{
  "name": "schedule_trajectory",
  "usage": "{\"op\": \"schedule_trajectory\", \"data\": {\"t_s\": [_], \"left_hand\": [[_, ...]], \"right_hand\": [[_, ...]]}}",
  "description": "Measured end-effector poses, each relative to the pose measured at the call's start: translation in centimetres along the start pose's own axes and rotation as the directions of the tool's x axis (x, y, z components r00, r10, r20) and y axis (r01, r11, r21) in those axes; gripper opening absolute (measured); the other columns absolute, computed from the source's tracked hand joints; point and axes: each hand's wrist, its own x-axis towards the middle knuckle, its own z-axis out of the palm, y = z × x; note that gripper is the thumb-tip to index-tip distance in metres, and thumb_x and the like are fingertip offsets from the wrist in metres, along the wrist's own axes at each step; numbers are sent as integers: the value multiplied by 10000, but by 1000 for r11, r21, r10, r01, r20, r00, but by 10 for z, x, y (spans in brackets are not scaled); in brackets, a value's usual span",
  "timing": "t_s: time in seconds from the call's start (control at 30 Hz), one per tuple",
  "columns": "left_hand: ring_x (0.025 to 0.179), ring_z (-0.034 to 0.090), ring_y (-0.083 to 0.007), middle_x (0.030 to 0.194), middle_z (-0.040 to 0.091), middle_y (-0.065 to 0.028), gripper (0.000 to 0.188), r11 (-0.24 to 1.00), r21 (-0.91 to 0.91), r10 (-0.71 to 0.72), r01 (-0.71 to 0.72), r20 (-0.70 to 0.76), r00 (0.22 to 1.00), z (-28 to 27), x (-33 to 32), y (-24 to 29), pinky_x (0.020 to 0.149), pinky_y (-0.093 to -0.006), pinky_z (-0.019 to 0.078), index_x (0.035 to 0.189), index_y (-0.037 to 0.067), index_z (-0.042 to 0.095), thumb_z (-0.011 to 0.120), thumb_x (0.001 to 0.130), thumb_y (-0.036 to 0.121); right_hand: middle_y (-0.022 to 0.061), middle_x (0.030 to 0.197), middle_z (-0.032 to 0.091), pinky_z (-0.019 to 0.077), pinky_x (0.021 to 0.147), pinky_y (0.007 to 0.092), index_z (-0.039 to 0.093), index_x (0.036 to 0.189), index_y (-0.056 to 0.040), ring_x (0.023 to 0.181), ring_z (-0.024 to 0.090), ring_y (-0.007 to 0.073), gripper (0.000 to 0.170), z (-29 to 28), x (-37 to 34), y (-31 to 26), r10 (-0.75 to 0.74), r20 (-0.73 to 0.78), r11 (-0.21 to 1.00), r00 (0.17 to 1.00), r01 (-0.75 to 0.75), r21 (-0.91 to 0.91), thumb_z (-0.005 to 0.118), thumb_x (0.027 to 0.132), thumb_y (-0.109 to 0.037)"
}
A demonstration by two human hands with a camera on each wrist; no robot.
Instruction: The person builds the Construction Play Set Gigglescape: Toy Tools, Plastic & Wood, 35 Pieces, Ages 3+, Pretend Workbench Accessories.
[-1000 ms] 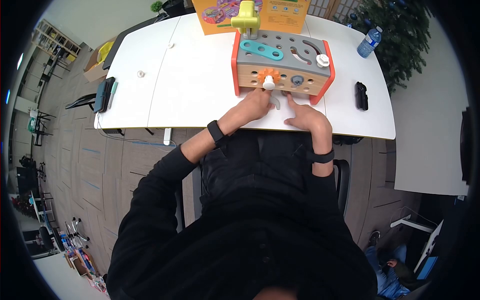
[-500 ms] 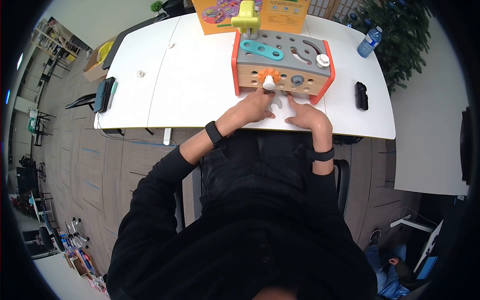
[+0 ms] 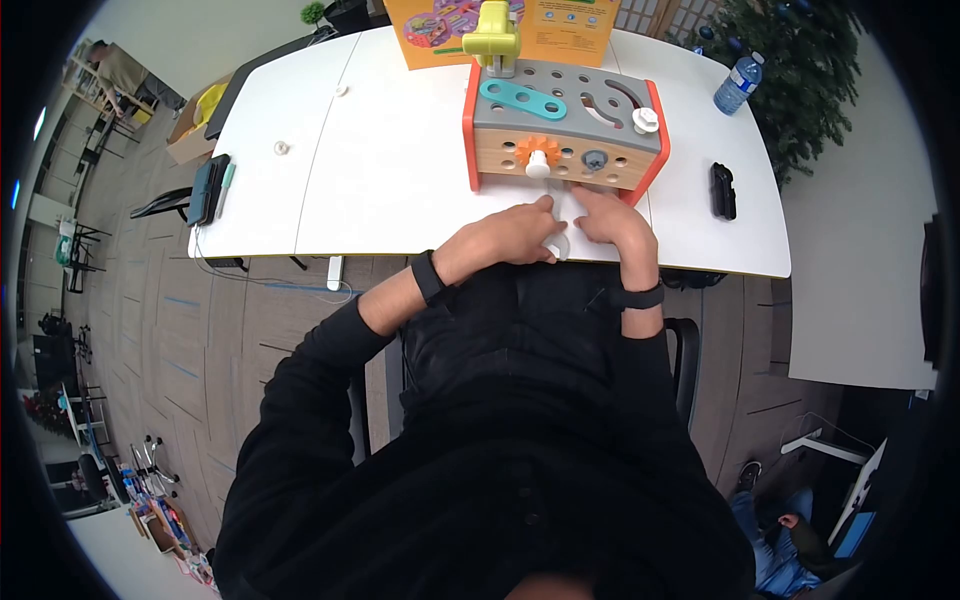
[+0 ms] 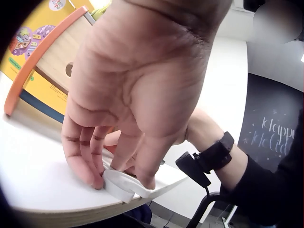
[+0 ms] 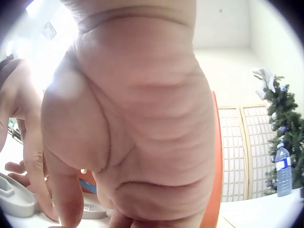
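Observation:
A light grey toy wrench lies at the table's front edge, its open end toward the person. My left hand pinches it between thumb and fingers; the left wrist view shows fingertips on both sides of the wrench head. My right hand reaches to the foot of the toy workbench, fingers extended and thumb apart. Another grey part shows behind the right thumb in the right wrist view. On the workbench front are an orange gear with a white knob and a grey screw.
A teal perforated strip, a white bolt and a yellow-green tool are on top of the workbench. A bottle and a black case stand to the right. Small white pieces lie left.
My left hand has drawn the wrench from the workbench's foot toward the table's front edge. The right hand has shifted slightly left and forward. A person has come into view at far left.

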Motion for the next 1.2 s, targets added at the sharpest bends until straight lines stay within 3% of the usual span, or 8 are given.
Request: {"op": "schedule_trajectory", "data": {"t_s": [0.27, 0.33, 0.43, 0.5, 0.83, 0.87, 1.0, 1.2], "left_hand": [[1041, 568, -335, 1169, 477, -159, 562, 998, 7, 57, -58, 33, 998, -4, 2, 9, 923, -380, 464, 1321, 46, 539, 735, 814, 189], [1204, 482, -371, 1295, 430, -206, 649, 999, 31, 29, -29, 3, 1000, -8, -6, 10, 1010, -404, 420, 1384, 30, 450, 719, 835, 249], [1343, 338, -409, 1422, 327, -270, 776, 963, 249, 151, -106, -170, 974, 10, -8, -11, 1100, -448, 335, 1430, -8, 346, 707, 839, 342], [1398, 249, -416, 1492, 221, -309, 892, 976, 214, 66, -41, -110, 992, 6, -3, -12, 1144, -472, 262, 1440, -65, 268, 699, 826, 418], [1393, 293, -402, 1472, 281, -329, 977, 948, 253, -180, 194, -78, 981, -4, -18, -9, 1141, -455, 289, 1419, -138, 225, 726, 801, 429], [1403, 278, -395, 1482, 266, -326, 975, 953, 244, -173, 181, -54, 983, -3, -21, -7, 1146, -451, 283, 1422, -140, 218, 723, 808, 424], [1428, 232, -376, 1518, 223, -296, 955, 954, 218, -200, 204, -44, 979, -2, -20, -5, 1160, -441, 261, 1431, -132, 213, 714, 825, 410], [1461, 137, -357, 1567, 131, -238, 936, 977, 200, -79, 67, 50, 996, 0, -13, 8, 1175, -443, 226, 1479, -38, 209, 720, 823, 390]], "right_hand": [[189, 1220, 616, 485, 932, 438, 527, 1322, -113, 1135, 584, 334, 523, 0, -5, -3, -140, -189, 988, 972, 149, 32, 527, 804, -41], [227, 1219, 585, 488, 926, 439, 541, 1292, -63, 1148, 557, 359, 488, -5, -15, -3, -39, -89, 995, 995, 46, 83, 547, 804, -53], [244, 1246, 506, 483, 929, 443, 540, 1254, 16, 1163, 506, 386, 463, 6, -48, -14, -145, -241, 987, 960, 125, -98, 575, 801, -72], [252, 1365, 381, 411, 1026, 409, 525, 1263, 26, 1258, 395, 403, 505, -6, -71, -41, -101, -23, 994, 995, 99, -54, 669, 818, -164], [284, 1496, 285, 330, 1130, 354, 410, 1336, 124, 1385, 332, 351, 673, 17, -38, -43, -162, -84, 986, 983, 158, -52, 702, 801, -163], [279, 1450, 366, 421, 1050, 389, 472, 1283, 134, 1297, 453, 356, 549, 20, -33, -39, -208, -205, 978, 957, 200, -57, 631, 800, -74], [250, 1322, 514, 457, 995, 407, 511, 1237, 120, 1191, 537, 364, 506, 12, -27, -40, -145, -294, 985, 945, 165, 46, 663, 798, -80], [192, 1223, 575, 464, 943, 409, 607, 1099, 45, 1133, 557, 359, 327, 14, -8, -11, -316, -271, 937, 909, 344, 62, 551, 776, 57]]}}
